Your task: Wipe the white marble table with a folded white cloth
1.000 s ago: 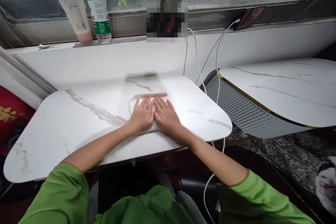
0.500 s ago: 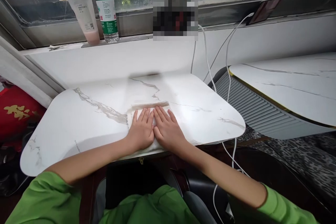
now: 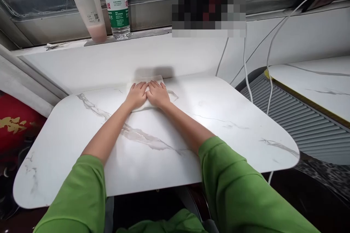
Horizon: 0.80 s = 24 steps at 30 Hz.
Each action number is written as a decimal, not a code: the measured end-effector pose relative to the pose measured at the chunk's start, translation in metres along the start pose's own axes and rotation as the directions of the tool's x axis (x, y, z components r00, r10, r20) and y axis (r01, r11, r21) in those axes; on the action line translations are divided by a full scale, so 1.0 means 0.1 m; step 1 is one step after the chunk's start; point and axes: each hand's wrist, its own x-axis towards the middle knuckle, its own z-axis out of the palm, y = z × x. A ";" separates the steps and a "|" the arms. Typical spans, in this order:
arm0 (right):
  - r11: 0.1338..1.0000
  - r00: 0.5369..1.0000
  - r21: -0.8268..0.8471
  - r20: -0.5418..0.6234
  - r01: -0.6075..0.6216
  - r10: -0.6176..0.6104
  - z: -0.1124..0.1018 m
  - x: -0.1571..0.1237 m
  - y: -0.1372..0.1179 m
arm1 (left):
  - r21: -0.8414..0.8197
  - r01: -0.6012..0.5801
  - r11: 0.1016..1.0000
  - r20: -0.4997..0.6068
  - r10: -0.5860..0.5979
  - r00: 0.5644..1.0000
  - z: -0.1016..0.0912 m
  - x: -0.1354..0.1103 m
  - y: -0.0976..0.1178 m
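A folded white cloth [image 3: 146,106] lies flat at the far edge of the white marble-patterned table [image 3: 90,134], close to the wall. My left hand [image 3: 136,95] presses on its left part, palm down with fingers extended. Beside it, my right hand [image 3: 158,94] lies flat on the cloth's right part, fingers pointing toward the wall. The thumbs meet in the middle. Both palms cover much of the cloth; its far edge and a near fold show around them.
On the window sill stand a plastic cup [image 3: 87,5] with pink residue and a labelled water bottle [image 3: 116,5]. White cables [image 3: 270,62] hang at the right, near a second table [image 3: 322,80]. A red item [image 3: 16,123] is at the left.
Both hands have slid the cloth away from me, from near the table's front edge to its far edge by the wall. My arms are now stretched out, and the view has shifted forward.
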 end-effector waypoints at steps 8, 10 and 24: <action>0.997 0.998 0.080 -0.057 -0.002 0.007 0.09 0.31 0.10 | -0.001 -0.043 0.999 -0.017 0.043 0.999 0.04 0.24 -0.20; 0.997 0.999 0.078 -0.053 -0.010 0.014 0.10 0.31 0.11 | 0.000 -0.039 0.999 -0.012 0.039 0.999 0.05 0.22 -0.19; 0.912 0.996 0.402 0.001 0.082 -0.090 -0.03 -0.97 0.05 | 0.043 -0.137 0.990 0.039 0.136 0.990 -0.12 -0.92 0.25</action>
